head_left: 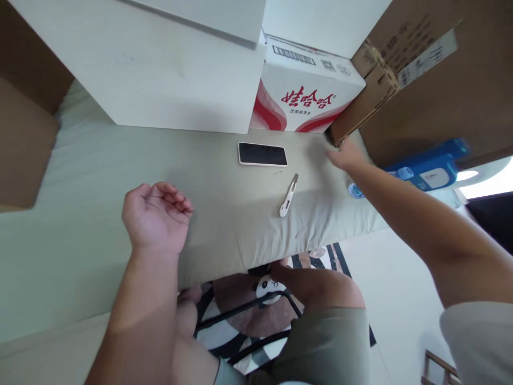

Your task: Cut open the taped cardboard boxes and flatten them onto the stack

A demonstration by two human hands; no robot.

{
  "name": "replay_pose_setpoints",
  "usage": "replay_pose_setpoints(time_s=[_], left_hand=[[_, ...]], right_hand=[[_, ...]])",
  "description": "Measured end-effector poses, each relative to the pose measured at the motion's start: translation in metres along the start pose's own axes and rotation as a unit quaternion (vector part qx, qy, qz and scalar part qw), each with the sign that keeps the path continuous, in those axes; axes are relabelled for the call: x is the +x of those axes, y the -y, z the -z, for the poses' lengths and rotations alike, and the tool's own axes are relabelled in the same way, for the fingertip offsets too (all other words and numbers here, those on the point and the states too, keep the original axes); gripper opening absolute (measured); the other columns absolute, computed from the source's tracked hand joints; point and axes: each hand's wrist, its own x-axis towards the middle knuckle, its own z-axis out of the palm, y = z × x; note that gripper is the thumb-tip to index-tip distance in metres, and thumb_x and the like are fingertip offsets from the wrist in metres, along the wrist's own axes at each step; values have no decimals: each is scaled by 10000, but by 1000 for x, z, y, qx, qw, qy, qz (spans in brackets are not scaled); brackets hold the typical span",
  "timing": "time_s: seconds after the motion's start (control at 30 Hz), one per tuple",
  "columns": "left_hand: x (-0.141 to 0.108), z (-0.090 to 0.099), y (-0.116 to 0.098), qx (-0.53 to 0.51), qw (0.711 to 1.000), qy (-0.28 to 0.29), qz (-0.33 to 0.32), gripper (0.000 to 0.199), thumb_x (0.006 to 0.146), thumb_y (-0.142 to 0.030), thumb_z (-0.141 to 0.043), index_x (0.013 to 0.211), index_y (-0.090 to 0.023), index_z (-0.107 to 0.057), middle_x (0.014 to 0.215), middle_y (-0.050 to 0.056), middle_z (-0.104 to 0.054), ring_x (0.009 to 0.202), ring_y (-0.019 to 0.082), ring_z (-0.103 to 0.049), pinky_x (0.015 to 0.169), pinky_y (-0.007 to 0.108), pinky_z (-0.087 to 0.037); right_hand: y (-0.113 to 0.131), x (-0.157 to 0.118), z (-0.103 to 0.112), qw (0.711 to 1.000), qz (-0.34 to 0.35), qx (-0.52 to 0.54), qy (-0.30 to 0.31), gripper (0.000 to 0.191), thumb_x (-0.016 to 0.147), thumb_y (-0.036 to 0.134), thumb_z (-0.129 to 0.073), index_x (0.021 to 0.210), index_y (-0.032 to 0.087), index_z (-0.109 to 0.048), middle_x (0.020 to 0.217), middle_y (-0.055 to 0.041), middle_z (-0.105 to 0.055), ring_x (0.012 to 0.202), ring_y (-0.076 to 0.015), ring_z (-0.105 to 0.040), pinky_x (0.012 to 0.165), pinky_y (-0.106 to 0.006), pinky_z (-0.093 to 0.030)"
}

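My left hand (162, 219) is held palm up above the pale green cloth (208, 214), its fingers loosely curled and nothing in it. On the right, my right hand (345, 155) is at the lower end of a folded brown cardboard piece (356, 109); it is blurred, and I cannot tell whether it grips anything. Between the hands, a white utility knife (288, 197) lies on the cloth. Just behind it rests a phone (263, 154) with a dark screen and pale edge.
A white carton with red print (308, 101) stands at the back, beside a large white box (180, 75). Brown cardboard boxes (24, 144) are on the left. Under my right forearm lie a blue package (433, 166) and a clear bottle (356, 191). A black metal frame (244, 307) is by my legs.
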Motion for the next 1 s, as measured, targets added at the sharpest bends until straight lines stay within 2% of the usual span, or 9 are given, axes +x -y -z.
replay_pose_setpoints(time_s=[0.1,0.23,0.4,0.53,0.6,0.67,0.77,0.83,1.0], left_hand=[[-2,14,-12,-25,1000,5,-16,454,894,-336,-391,493,-183,-538,515,17,-431,419,115,-420,433,237,-373],[3,45,-35,-79,995,-4,-54,410,878,-338,-410,513,-190,-525,531,18,-429,446,121,-412,455,239,-371],[9,89,-70,-151,979,-54,-127,325,822,-346,-470,534,-199,-495,539,-18,-389,455,103,-377,471,219,-322],[9,109,-92,-185,969,-88,-136,364,858,-313,-388,523,-203,-477,528,-26,-352,441,102,-342,453,221,-294],[10,114,-100,-204,964,-96,-142,388,866,-300,-361,503,-201,-456,511,-25,-331,434,97,-322,445,215,-273],[10,116,-104,-226,957,-110,-148,388,858,-280,-345,490,-199,-437,501,-28,-315,424,88,-296,439,209,-254],[11,120,-107,-247,948,-128,-153,365,835,-266,-344,485,-201,-425,507,-30,-313,418,85,-293,440,213,-245],[11,123,-107,-252,946,-125,-160,341,814,-273,-356,488,-201,-430,515,-29,-315,422,87,-300,447,218,-241],[10,128,-102,-250,941,-116,-196,255,777,-271,-395,531,-208,-415,558,-35,-286,444,92,-290,477,240,-228]], right_hand=[[45,-28,1,998,3,8,60,753,954,269,-689,1596,-12,-415,1409,-331,-678,1278,-375,-704,1128,-505,-512],[144,-54,-11,986,86,55,136,627,951,302,-662,1541,144,-521,1062,-108,-791,958,-276,-757,959,-426,-604],[288,-101,-23,930,282,91,219,657,960,274,-594,1593,161,-458,1043,-91,-788,986,-277,-732,964,-450,-598],[384,-144,-22,874,429,79,214,752,986,242,-547,1699,242,-308,1127,-52,-802,1042,-268,-741,1006,-451,-610],[425,-165,-21,854,480,63,189,812,1000,192,-503,1746,317,-207,1175,-20,-796,1117,-270,-750,1047,-455,-609],[459,-184,-21,844,510,35,161,799,1034,177,-468,1755,395,-205,1294,-17,-760,1203,-287,-744,1074,-462,-608],[493,-208,-23,853,509,3,114,707,1108,235,-440,1749,470,-252,1628,-68,-557,1321,-329,-699,1108,-501,-604],[502,-219,-25,864,492,0,105,709,1114,261,-475,1753,464,-241,1767,-96,-388,1357,-345,-679,1138,-536,-592],[487,-219,-40,883,460,29,89,671,1088,214,-446,1737,238,-277,1835,-203,-236,1439,-385,-636,1213,-623,-531]])
